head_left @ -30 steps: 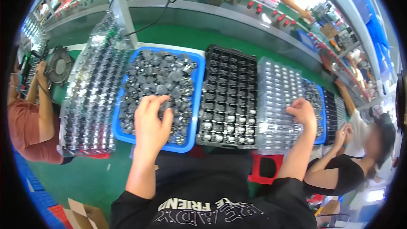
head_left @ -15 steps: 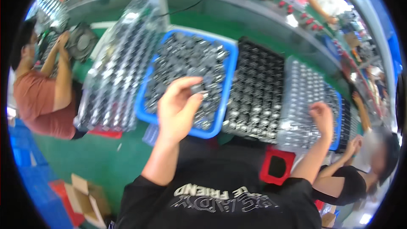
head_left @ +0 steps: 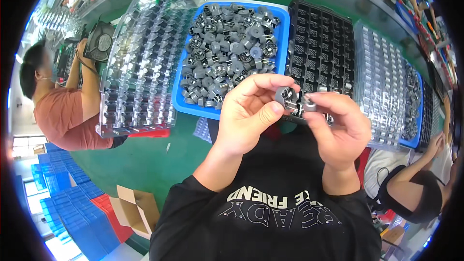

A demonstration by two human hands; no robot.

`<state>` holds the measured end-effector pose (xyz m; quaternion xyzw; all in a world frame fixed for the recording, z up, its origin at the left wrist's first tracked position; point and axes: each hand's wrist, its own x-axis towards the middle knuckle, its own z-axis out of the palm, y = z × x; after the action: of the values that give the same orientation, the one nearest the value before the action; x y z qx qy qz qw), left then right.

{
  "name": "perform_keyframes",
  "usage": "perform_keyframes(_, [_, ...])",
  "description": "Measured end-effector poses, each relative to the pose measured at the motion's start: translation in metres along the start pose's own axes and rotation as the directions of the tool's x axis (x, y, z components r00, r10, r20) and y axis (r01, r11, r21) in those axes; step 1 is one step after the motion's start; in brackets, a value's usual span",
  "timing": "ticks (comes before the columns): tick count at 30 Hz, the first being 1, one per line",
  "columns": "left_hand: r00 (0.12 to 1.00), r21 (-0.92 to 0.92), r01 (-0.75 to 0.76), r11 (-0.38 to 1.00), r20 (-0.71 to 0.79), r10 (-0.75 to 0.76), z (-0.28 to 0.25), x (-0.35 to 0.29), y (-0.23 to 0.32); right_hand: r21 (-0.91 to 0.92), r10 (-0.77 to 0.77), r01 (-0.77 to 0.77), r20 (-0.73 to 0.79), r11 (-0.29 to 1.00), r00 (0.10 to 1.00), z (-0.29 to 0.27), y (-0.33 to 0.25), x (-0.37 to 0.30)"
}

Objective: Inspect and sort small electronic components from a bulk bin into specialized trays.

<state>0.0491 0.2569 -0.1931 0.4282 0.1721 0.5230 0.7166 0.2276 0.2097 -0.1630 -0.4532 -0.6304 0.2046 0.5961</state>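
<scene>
My left hand [head_left: 249,113] pinches a round grey plastic part with metal prongs [head_left: 284,97] between thumb and fingers. Close beside it, my right hand [head_left: 340,128] grips a small grey cylindrical piece [head_left: 310,105] with thumb and forefinger. The two pieces are nearly end to end; whether they touch, I cannot tell. Both hands are raised in front of my chest, past the near edge of a blue bin [head_left: 198,109]. Heaped in that bin are many similar grey pronged parts [head_left: 227,43].
Right of the bin lies a black compartment tray [head_left: 321,38], then a clear plastic tray [head_left: 379,82] and a second blue bin [head_left: 419,111]. Another clear tray [head_left: 145,58] stands at left. Co-workers sit on both sides. An open carton [head_left: 133,208] is at lower left.
My left hand has come from over the bin toward me with a grey part. My right hand has moved left from the clear tray to meet it. The view has shifted.
</scene>
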Motion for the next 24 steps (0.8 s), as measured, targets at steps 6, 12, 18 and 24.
perform_keyframes(6, [0.997,-0.036,-0.055,0.998,0.045,0.057,0.001,-0.004,-0.003,-0.142,-0.203,0.215,0.099,0.966,0.974,0.007,0.0,0.01])
perform_keyframes(12, [0.999,-0.04,-0.034,0.999,0.03,0.035,0.002,-0.006,-0.005,-0.118,-0.139,0.148,0.08,0.982,0.987,0.009,0.002,0.006])
perform_keyframes(18, [0.999,-0.007,-0.002,1.0,0.032,0.002,-0.002,-0.006,-0.007,-0.161,-0.127,0.143,0.109,0.977,0.986,0.008,0.002,0.006])
perform_keyframes(24, [0.998,0.179,-0.048,0.983,-0.032,0.054,-0.005,-0.01,-0.021,-0.156,-0.07,0.09,0.124,0.984,0.99,0.006,0.013,0.002])
